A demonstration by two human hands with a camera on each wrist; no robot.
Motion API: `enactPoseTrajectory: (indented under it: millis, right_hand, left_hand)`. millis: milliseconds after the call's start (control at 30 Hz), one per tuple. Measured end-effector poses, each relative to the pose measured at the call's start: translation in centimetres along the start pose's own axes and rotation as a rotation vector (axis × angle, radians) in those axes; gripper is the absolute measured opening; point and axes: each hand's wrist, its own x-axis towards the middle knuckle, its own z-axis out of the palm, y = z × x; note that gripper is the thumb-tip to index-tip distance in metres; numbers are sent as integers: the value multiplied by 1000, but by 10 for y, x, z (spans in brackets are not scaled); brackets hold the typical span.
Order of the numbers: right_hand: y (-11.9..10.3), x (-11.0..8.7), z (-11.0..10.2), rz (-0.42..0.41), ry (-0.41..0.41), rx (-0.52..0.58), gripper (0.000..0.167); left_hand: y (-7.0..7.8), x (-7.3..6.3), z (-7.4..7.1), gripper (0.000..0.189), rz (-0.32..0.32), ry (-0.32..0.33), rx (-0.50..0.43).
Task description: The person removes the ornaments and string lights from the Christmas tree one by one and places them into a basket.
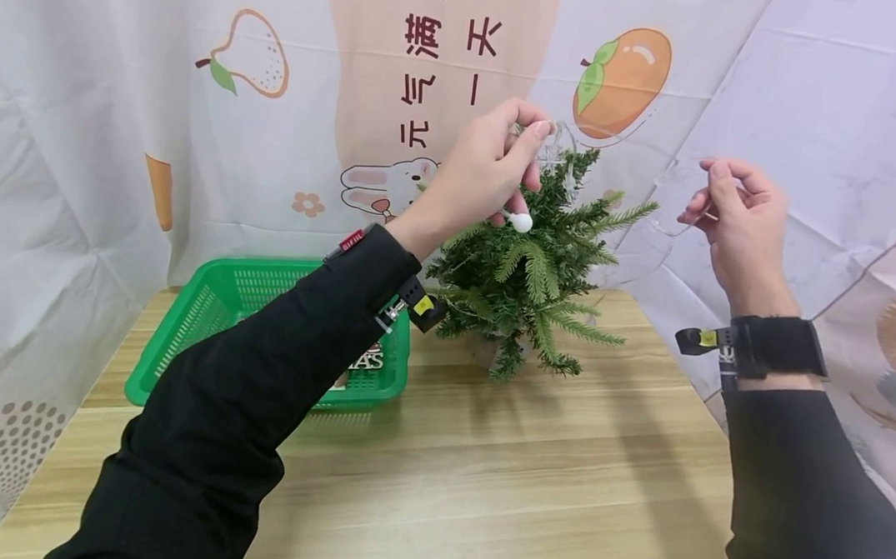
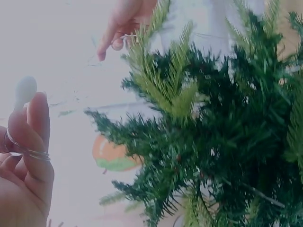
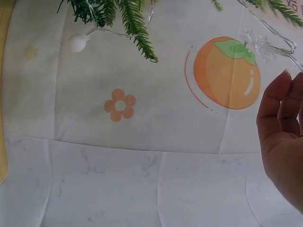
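A small artificial Christmas tree (image 1: pixel 539 267) stands on the table. At its top left, my left hand (image 1: pixel 490 165) pinches the clear wire of a string of lights; a white ball bulb (image 1: pixel 521 223) pokes out below the fingers. In the left wrist view, loops of thin wire (image 2: pixel 29 153) wrap around the fingers of that hand. Right of the tree, my right hand (image 1: pixel 747 217) pinches another stretch of the string between thumb and fingers. A clear snowflake-like piece (image 3: pixel 258 46) hangs near its fingertips in the right wrist view, and another white ball bulb (image 3: pixel 77 43) dangles by the branches.
A green plastic basket (image 1: pixel 137 383) sits left of the tree, partly behind my left sleeve, with a lettered piece (image 1: pixel 368 359) inside. The wooden table (image 1: pixel 484 481) spreads in front. Behind it hangs a printed curtain (image 1: pixel 273 163).
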Motion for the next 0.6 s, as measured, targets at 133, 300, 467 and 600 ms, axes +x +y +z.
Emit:
enactPoseTrajectory:
  millis: [133, 300, 467, 600]
  right_hand:
    - [-3, -15, -5, -35, -10, -65, 41]
    - [-6, -36, -9, -60, -41, -119, 35]
    - [-7, -57, -8, -82, -95, -178, 27]
    - [-5, -72, -7, -101, -147, -252, 22]
  left_hand:
    - [6, -12, 2, 22, 15, -13, 9]
    - [0, -23, 1, 24, 52, -23, -14]
    - [-14, -35, -4, 25, 131, -38, -31]
    - [-25, -46, -7, 24, 195, -44, -40]
